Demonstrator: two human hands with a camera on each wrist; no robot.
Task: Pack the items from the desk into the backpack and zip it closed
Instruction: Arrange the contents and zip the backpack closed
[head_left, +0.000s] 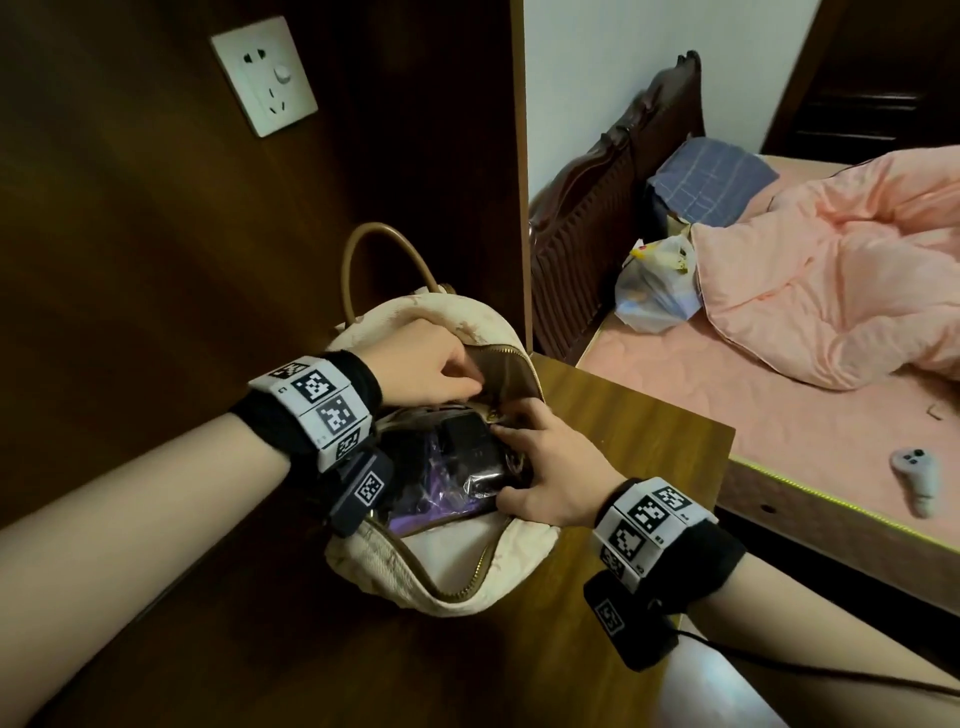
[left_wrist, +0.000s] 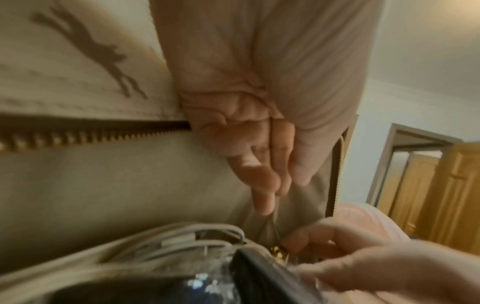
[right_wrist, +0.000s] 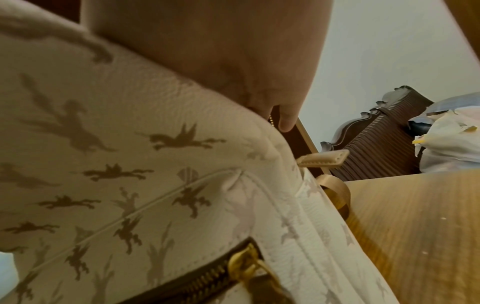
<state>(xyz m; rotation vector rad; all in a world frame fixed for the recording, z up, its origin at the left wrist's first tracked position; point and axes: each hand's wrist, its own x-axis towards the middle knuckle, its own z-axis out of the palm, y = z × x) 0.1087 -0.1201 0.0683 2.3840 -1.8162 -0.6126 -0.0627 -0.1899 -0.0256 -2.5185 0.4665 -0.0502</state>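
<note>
Both hands are at the cream backpack with small brown prints (head_left: 457, 566) on the brown wooden desk (head_left: 623, 452). Left hand (head_left: 426, 364) pinches the open flap. Right hand (head_left: 550, 467) curls around a black boxy thing (head_left: 470, 441) inside. Loose grey cables (left_wrist: 182, 236) could catch the gold zip teeth (head_left: 457, 577) later.

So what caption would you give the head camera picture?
Left hand holds the cream backpack open while the right hand tucks a black item inside.
</note>
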